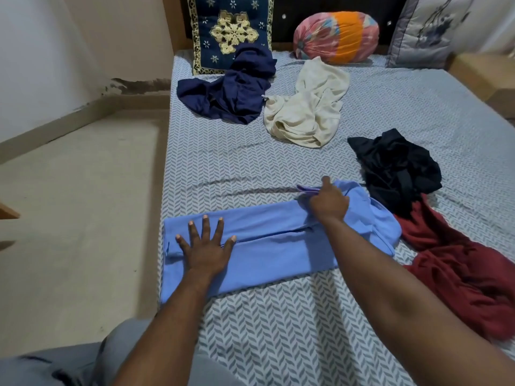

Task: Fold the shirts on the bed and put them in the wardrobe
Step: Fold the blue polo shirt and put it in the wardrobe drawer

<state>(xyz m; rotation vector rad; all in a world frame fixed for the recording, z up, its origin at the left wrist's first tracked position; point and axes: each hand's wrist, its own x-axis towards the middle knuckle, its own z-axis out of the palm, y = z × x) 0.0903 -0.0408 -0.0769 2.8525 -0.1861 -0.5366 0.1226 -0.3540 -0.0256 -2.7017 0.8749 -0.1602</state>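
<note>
A light blue shirt (267, 240) lies folded lengthwise into a long strip near the bed's left edge. My left hand (206, 246) presses flat on its left part with fingers spread. My right hand (328, 201) pinches a fold of the blue fabric at the strip's far right end. Loose on the bed (278, 316) lie a navy shirt (231, 93), a cream shirt (309, 107), a black shirt (395, 168) and a dark red shirt (457, 266), all crumpled. No wardrobe is in view.
A navy embroidered pillow (228, 29), a pink and orange bolster (337, 36) and a grey pillow (429, 29) stand against the headboard. Bare beige floor (78, 218) lies left of the bed. A wooden ledge (485, 76) runs along the far right.
</note>
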